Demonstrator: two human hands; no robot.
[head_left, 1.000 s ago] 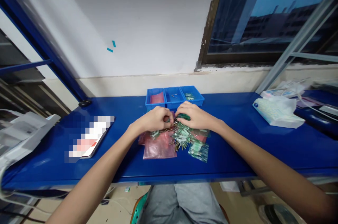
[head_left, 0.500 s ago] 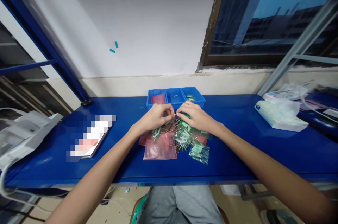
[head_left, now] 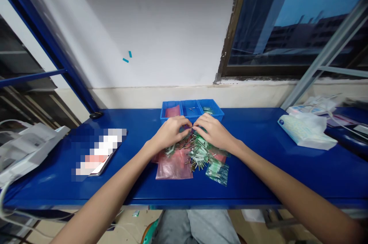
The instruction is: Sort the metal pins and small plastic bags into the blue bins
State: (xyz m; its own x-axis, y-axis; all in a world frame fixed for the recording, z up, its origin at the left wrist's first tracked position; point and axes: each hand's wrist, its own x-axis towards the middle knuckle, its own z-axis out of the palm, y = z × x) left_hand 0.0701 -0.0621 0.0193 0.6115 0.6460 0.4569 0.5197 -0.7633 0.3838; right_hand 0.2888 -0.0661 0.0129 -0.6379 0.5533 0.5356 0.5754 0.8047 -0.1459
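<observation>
- Left hand point(head_left: 174, 131): fingertips at the pin point(head_left: 191, 128); whether pinching, I cannot tell.
- Pin: between the fingertips, by the pile point(head_left: 199, 151); probably light, stiff, slippery; best pinched mid-length.
- Right hand point(head_left: 211, 131): fingertips there too, grip equally unclear.

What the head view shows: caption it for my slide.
Left hand and right hand close together at pink bags and green bags, blue bins behind.

The bins point(head_left: 188, 113) are blue — so is the desk point(head_left: 255, 129) beneath them. In front of the bins: a pink bag point(head_left: 174, 168), a green-tinted packet point(head_left: 217, 173), brassy pins point(head_left: 196, 166). Right of the bins, a tissue box point(head_left: 304, 132) in white and pale green; behind them, a white wall point(head_left: 166, 29).
</observation>
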